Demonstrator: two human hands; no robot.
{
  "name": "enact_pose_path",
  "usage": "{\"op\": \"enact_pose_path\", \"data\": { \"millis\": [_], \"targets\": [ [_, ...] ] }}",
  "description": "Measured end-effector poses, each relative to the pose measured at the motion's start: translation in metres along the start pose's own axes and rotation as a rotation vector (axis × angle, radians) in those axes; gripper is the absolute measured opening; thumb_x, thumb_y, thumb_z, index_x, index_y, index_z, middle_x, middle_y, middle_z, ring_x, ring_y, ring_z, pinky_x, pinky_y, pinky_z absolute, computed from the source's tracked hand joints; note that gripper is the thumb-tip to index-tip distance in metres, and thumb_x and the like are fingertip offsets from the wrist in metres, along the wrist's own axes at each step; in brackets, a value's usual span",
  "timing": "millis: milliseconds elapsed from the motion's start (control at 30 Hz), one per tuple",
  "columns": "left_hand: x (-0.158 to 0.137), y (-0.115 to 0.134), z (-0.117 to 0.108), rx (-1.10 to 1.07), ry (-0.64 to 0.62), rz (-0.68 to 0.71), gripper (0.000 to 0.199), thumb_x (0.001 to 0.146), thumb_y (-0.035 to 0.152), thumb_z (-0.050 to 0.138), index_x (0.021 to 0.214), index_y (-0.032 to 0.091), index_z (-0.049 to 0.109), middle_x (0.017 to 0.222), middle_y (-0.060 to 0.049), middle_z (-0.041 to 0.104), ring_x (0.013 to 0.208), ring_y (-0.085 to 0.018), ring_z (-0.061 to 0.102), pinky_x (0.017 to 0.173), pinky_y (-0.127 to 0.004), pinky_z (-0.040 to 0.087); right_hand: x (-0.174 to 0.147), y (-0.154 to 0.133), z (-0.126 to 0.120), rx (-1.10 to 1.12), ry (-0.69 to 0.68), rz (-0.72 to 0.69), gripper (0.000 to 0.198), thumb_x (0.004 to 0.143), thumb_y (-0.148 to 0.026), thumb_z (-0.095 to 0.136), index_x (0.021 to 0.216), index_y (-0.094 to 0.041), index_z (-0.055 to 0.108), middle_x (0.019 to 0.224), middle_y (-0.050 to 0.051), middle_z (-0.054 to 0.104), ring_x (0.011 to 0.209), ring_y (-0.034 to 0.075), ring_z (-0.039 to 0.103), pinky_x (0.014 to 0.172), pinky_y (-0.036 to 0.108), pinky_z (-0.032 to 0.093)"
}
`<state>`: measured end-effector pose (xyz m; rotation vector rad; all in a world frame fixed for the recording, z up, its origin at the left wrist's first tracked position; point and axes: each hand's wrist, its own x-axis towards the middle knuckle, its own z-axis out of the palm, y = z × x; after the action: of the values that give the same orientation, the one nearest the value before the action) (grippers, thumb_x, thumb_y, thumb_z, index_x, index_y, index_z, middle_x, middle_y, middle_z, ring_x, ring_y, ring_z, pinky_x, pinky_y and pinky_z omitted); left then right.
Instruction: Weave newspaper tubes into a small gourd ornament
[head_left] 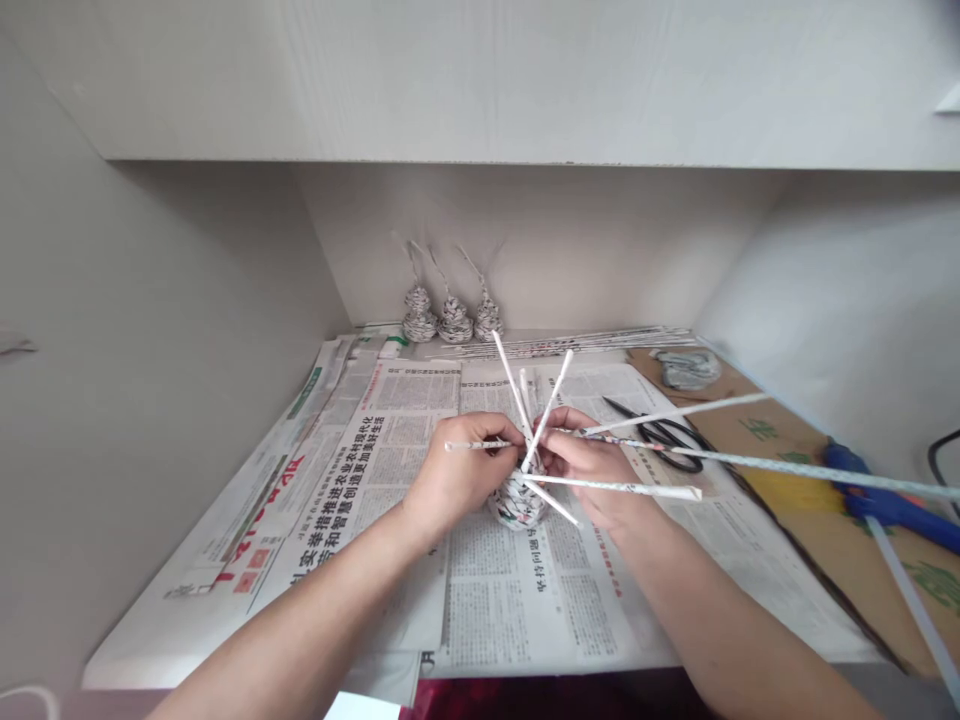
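A small round piece woven from rolled newspaper (517,506) rests on the newspaper sheets, with several stiff paper sticks fanning out of its top. My left hand (463,468) is on its left side, thumb and fingers pinched on a paper stick (459,446) that points left. On the other side, my right hand (592,468) is closed around a long paper stick (780,465) stretching off to the right. Another white paper stick (615,487) crosses in front of that hand. The right fingertips are partly hidden behind the upright sticks.
Three finished-looking woven gourds (455,322) stand at the back wall, beside a row of loose paper sticks (585,343). Black scissors (671,440) lie to the right. Farther right, a blue glue gun (885,495) lies on cardboard (739,415). A panel (480,90) overhangs.
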<state>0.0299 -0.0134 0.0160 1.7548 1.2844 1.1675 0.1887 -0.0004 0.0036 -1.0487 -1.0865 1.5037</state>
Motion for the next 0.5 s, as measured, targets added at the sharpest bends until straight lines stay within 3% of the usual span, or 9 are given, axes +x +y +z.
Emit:
{"op": "enact_pose_path", "data": {
  "millis": [100, 300, 500],
  "targets": [
    [0.003, -0.001, -0.003, -0.011, -0.03, -0.058, 0.011, 0.07, 0.014, 0.061, 0.078, 0.017, 0.068, 0.076, -0.002, 0.07, 0.068, -0.014, 0.063, 0.06, -0.023, 0.047, 0.0, -0.001, 0.002, 0.042, 0.019, 0.032, 0.023, 0.064, -0.023, 0.073, 0.081, -0.019, 0.057, 0.06, -0.002, 0.061, 0.052, 0.014, 0.056, 0.049, 0.026, 0.045],
    [0.008, 0.002, -0.009, -0.174, -0.106, -0.134, 0.031, 0.066, 0.007, 0.062, 0.096, 0.016, 0.061, 0.078, -0.003, 0.069, 0.071, -0.016, 0.065, 0.065, -0.026, 0.05, -0.002, -0.009, -0.002, 0.058, -0.193, 0.037, 0.027, 0.067, -0.019, 0.071, 0.091, -0.018, 0.06, 0.076, 0.002, 0.065, 0.062, 0.015, 0.06, 0.056, 0.029, 0.046],
    [0.007, 0.005, -0.012, -0.072, -0.118, -0.111, 0.023, 0.067, 0.009, 0.061, 0.089, 0.017, 0.063, 0.079, -0.003, 0.07, 0.07, -0.016, 0.064, 0.067, -0.029, 0.05, 0.001, -0.004, -0.006, -0.006, -0.217, -0.033, 0.022, 0.071, -0.012, 0.062, 0.092, -0.018, 0.059, 0.08, 0.001, 0.062, 0.065, 0.014, 0.06, 0.06, 0.028, 0.048]
  ]
}}
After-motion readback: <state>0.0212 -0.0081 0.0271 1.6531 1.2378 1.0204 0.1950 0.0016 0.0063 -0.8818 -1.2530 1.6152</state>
